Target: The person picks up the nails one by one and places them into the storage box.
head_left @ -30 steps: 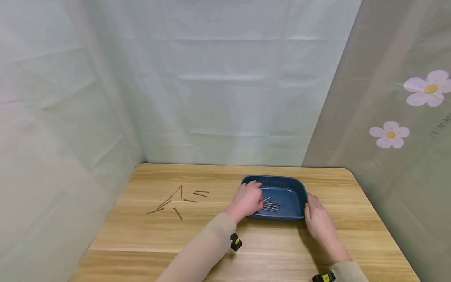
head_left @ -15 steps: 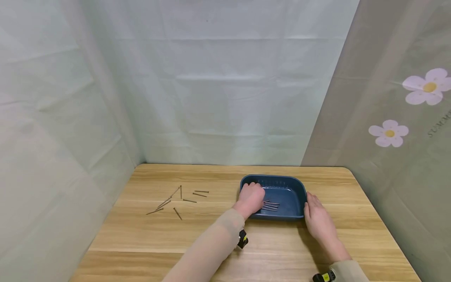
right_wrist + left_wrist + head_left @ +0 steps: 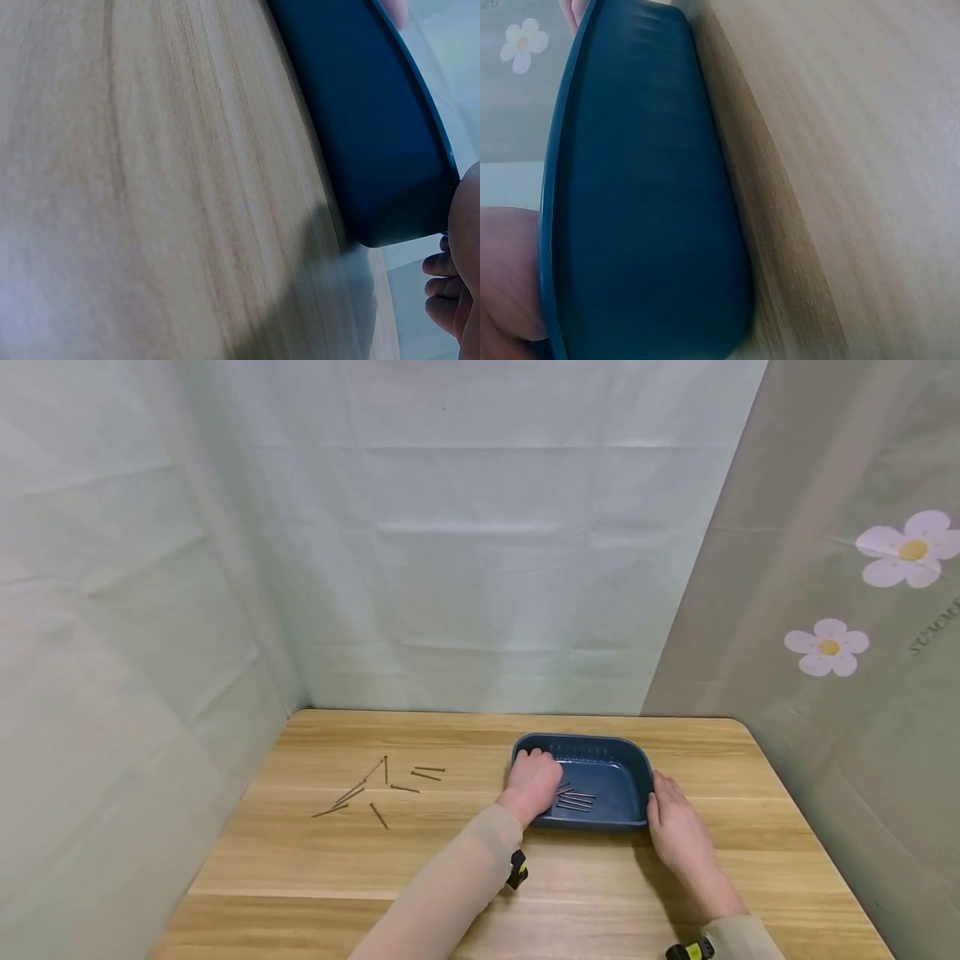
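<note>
We find the blue tray point(image 3: 617, 781) near the counter's point(image 3: 585, 893) far edge, right of centre, with nails point(image 3: 576, 801) inside. The left hand point(image 3: 533, 781) reaches into its left end; we cannot tell whether its hidden fingers are clamped. The right hand point(image 3: 680, 828) touches the right end, fingers straight, together. Loose nails point(image 3: 406, 789) lie toward the far-left corner.

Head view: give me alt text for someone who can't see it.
A person's left hand reaches into a blue tray with nails inside; the right hand rests against its right end. More nails lie scattered leftward on the wooden table.
</note>
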A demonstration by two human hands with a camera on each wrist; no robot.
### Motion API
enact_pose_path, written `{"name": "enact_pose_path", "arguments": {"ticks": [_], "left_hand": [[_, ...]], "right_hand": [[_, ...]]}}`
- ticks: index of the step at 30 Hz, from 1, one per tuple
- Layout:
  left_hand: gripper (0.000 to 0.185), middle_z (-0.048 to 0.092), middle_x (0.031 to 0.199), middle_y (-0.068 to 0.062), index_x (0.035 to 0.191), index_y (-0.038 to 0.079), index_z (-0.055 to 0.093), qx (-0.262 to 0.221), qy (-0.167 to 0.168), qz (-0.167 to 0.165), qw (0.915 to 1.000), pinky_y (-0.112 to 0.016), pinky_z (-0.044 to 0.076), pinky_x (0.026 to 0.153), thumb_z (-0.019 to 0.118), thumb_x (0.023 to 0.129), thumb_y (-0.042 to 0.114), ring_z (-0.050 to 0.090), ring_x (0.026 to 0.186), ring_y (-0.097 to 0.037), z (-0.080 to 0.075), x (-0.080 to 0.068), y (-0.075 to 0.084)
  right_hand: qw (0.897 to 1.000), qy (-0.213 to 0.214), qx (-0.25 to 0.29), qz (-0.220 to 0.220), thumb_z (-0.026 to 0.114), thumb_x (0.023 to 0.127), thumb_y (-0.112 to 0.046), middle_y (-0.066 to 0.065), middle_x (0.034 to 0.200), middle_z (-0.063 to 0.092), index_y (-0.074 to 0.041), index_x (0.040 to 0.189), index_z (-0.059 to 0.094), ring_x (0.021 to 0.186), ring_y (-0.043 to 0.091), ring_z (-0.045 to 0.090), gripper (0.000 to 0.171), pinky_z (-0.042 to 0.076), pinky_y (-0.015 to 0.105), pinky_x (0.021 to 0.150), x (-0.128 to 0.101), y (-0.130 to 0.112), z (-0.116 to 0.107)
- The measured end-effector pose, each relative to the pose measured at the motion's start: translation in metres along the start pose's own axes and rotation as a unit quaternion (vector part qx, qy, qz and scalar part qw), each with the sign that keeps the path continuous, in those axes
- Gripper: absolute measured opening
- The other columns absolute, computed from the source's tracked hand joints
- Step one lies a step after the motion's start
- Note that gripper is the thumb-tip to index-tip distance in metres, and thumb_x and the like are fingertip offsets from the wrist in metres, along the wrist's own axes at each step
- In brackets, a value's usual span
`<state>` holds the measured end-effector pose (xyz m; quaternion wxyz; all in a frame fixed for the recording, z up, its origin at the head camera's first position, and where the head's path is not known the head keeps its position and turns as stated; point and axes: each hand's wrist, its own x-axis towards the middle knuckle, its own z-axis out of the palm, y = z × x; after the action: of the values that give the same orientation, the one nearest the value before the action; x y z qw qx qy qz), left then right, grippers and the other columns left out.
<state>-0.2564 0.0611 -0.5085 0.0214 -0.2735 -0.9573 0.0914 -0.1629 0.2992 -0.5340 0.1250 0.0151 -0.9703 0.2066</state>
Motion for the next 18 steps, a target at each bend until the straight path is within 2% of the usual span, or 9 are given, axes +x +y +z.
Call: {"name": "enact_pose_path", "arguments": {"ticks": [10,18], "left_hand": [[0.017,0.076,0.116,0.002,0.113,0.023,0.083,0.001,0.004,-0.002,1.0,-0.04,0.054,0.1,0.069,0.106,0.027,0.066,0.108,-0.019,0.0006,-0.0015,-0.0008],[0.018,0.076,0.113,0.001,0.109,0.022,0.084,-0.018,0.033,0.003,0.9993,-0.04,0.055,0.095,0.074,0.102,0.035,0.067,0.105,-0.019,-0.006,-0.007,-0.0069]], "right_hand": [[1.0,0.003,-0.002,-0.005,0.047,0.112,-0.012,0.036,0.154,0.049,0.017,0.151,0.044,0.144,0.054,0.045,0.049,0.038,0.066,0.116,-0.0012,-0.0011,-0.0003],[1.0,-0.003,-0.001,-0.001,0.046,0.112,-0.012,0.035,0.155,0.048,0.017,0.152,0.044,0.145,0.053,0.045,0.049,0.038,0.065,0.117,-0.0019,-0.0023,-0.0017]]}}
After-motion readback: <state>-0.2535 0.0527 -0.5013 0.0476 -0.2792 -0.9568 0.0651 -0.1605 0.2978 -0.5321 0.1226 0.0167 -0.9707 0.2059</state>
